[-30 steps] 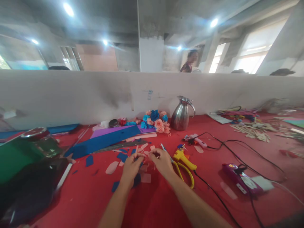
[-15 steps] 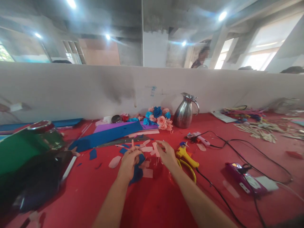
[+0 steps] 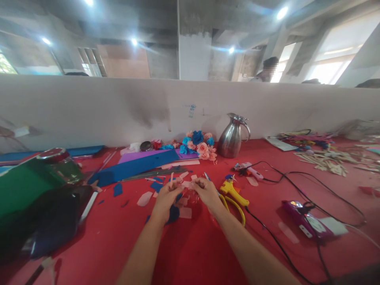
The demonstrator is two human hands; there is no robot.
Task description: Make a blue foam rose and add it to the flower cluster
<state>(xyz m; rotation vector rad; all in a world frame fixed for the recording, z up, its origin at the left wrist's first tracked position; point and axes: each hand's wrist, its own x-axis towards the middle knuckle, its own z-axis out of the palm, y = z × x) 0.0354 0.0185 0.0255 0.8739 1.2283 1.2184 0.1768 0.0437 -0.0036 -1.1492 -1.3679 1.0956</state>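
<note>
Over the red table, my left hand (image 3: 166, 196) and my right hand (image 3: 207, 193) are close together, fingers pinched. A small pink paper piece (image 3: 187, 184) spans between their fingertips, held from both sides. A thin pink strip (image 3: 171, 177) stands up from my left hand; its lower end is hidden by the fingers. Beneath the hands lie blue paper pieces (image 3: 173, 214) and a pink paper square (image 3: 185, 213). Scissors with yellow handles (image 3: 241, 215) lie partly under my right wrist. Just right of that hand rests a yellow glue gun (image 3: 233, 192).
Pink and blue paper flowers (image 3: 198, 145) and a steel jug (image 3: 231, 138) stand by the white partition (image 3: 118, 107). A purple power strip (image 3: 308, 225) and black cables lie right. Blue sheets (image 3: 139, 168) lie behind the hands; a jar (image 3: 61, 166) stands left.
My right hand has picked up a pink paper piece and brought it left to my left hand's fingertips. My left hand has moved slightly right, keeping the thin strip.
</note>
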